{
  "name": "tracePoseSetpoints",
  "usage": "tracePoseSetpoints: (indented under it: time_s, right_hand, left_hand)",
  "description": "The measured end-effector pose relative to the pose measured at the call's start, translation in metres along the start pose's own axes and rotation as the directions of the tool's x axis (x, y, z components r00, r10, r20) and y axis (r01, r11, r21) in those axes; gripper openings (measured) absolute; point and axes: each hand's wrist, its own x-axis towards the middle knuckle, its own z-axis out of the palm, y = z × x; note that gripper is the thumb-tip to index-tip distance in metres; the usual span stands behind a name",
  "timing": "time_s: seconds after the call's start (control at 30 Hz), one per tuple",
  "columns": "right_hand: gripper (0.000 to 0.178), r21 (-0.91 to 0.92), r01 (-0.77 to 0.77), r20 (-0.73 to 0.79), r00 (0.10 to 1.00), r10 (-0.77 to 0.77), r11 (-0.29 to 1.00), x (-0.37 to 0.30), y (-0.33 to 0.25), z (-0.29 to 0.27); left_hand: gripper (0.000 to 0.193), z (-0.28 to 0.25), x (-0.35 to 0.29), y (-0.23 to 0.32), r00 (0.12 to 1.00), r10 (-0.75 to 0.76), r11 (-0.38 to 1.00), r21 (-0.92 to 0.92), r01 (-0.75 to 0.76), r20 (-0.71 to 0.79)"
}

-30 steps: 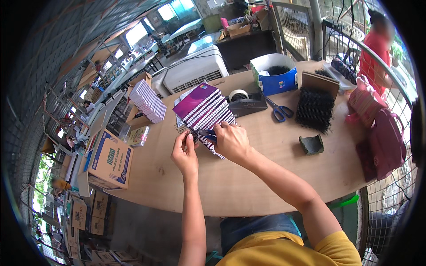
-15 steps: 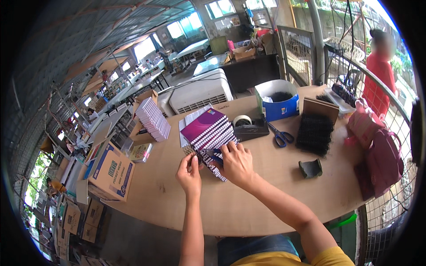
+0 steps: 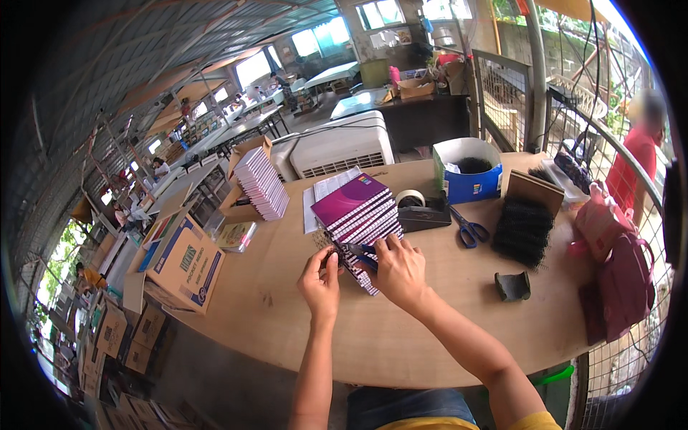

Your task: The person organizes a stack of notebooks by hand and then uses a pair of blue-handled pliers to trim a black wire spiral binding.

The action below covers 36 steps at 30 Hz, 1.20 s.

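A leaning stack of purple notebooks [image 3: 354, 204] with white-and-dark coil-bound edges stands on the table before me. At its near left corner, my left hand [image 3: 319, 282] pinches a dark wire binding coil [image 3: 328, 251] between thumb and fingers. Closed around a blue-handled hand tool [image 3: 362, 252], my right hand [image 3: 403, 271] is against the near side of the stack. The tool's tip points left, toward the coil; its jaws are too small to make out. Fingers partly hide the lower notebooks.
Blue scissors [image 3: 469, 231] and a tape dispenser [image 3: 423, 213] lie right of the stack. Beyond are a blue box [image 3: 469, 188], black coils [image 3: 522, 228] and pink bags [image 3: 620, 287]. Leftward stand more notebooks [image 3: 262, 185] and a carton [image 3: 185, 266]. A person in red [image 3: 633, 168] stands behind the mesh fence.
The whole view has shifted, with the table's things appearing lower and further right. Both hands stay at the stack's near corner, holding the same things. The person in red has turned.
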Motion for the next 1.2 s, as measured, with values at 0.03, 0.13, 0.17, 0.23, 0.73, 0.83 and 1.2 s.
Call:
tracePoseSetpoints:
  time_s: [0.03, 0.13, 0.17, 0.23, 0.73, 0.83, 1.2]
  right_hand:
    - [0.037, 0.003, -0.009, 0.010, 1.000, 0.009, 1.000, 0.000, 0.002, 0.000]
    - [0.012, 0.037, 0.073, 0.113, 0.991, -0.076, 0.997, 0.002, 0.005, -0.003]
    - [0.011, 0.044, 0.069, 0.103, 0.992, -0.073, 0.997, 0.002, 0.007, -0.004]
    - [0.020, 0.089, 0.138, 0.048, 0.989, -0.142, 0.987, 0.001, 0.018, -0.008]
    - [0.029, 0.524, -0.712, 0.796, 0.605, -0.030, -0.467, -0.137, 0.164, 0.020]
    - [0.031, 0.517, -0.718, 0.821, 0.569, 0.033, -0.467, -0.140, 0.154, 0.018]
    - [0.038, 0.501, -0.731, 0.851, 0.513, 0.110, -0.464, -0.137, 0.147, 0.016]
  left_hand:
    - [0.022, 0.000, -0.001, 0.000, 0.999, 0.039, 0.998, -0.058, -0.039, 0.000]
    - [0.022, -0.001, -0.007, 0.002, 0.998, 0.020, 0.998, -0.050, -0.023, -0.051]
    - [0.021, 0.005, -0.012, 0.002, 0.997, -0.004, 0.988, -0.156, -0.008, -0.073]
    - [0.020, 0.010, -0.015, 0.002, 0.999, -0.050, 0.997, -0.053, 0.049, -0.013]
    - [0.022, -0.038, -0.072, -0.086, 0.923, -0.283, 0.895, -0.274, 0.351, 0.260]
    - [0.022, -0.041, -0.132, -0.120, 0.926, -0.324, 0.945, 0.019, 0.327, 0.194]
    - [0.021, -0.032, -0.147, -0.126, 0.965, -0.182, 0.983, 0.051, 0.175, 0.191]
